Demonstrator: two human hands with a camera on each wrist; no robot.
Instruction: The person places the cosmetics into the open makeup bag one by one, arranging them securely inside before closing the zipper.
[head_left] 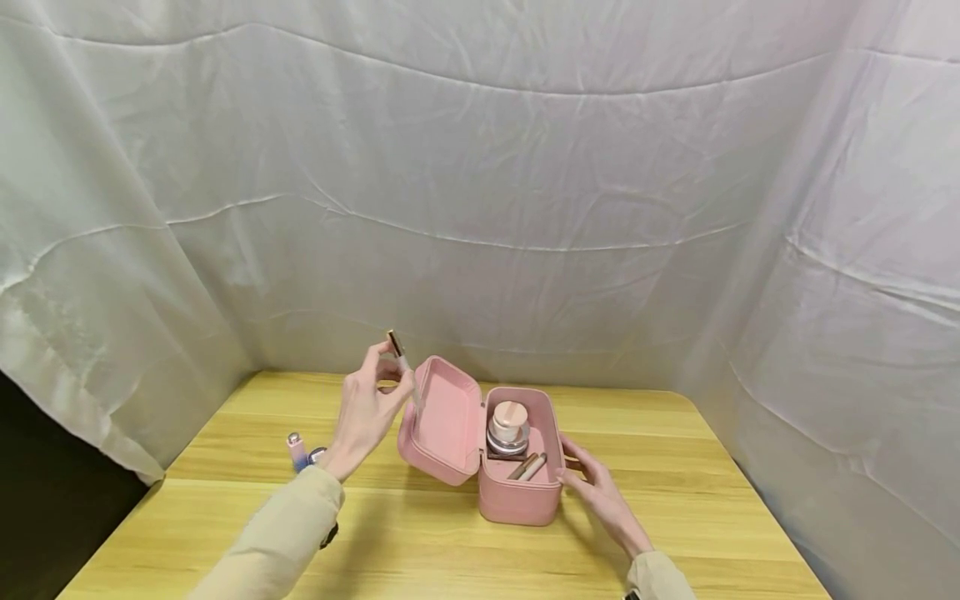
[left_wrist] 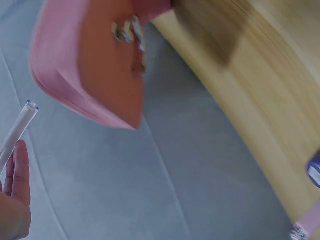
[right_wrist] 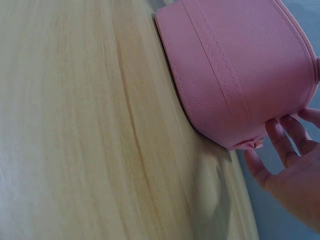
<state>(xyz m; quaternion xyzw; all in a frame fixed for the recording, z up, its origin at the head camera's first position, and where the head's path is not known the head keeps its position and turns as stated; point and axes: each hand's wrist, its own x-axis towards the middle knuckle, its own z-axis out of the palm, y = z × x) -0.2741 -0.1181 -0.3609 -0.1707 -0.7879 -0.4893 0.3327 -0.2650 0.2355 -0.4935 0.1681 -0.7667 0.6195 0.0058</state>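
My left hand (head_left: 375, 396) pinches a slim lip gloss tube (head_left: 398, 347) with a gold cap, held up beside the open lid (head_left: 453, 421) of a pink cosmetic case. In the left wrist view the tube's clear end (left_wrist: 22, 122) points away from the fingers. The case body (head_left: 521, 505) stands on the table. Inside it are a round cream jar (head_left: 510, 413) on top of silvery round items and two slim tubes (head_left: 534, 467). With its fingertips, my right hand (head_left: 600, 492) touches the case's right side; in the right wrist view those fingers (right_wrist: 282, 145) are slightly bent.
On the wooden table (head_left: 637, 533), left of the case, lie a pink-and-blue tube (head_left: 297, 451) and a small dark blue item (head_left: 317, 455), partly hidden by the left wrist. Pale cloth (head_left: 480, 208) hangs behind and at both sides.
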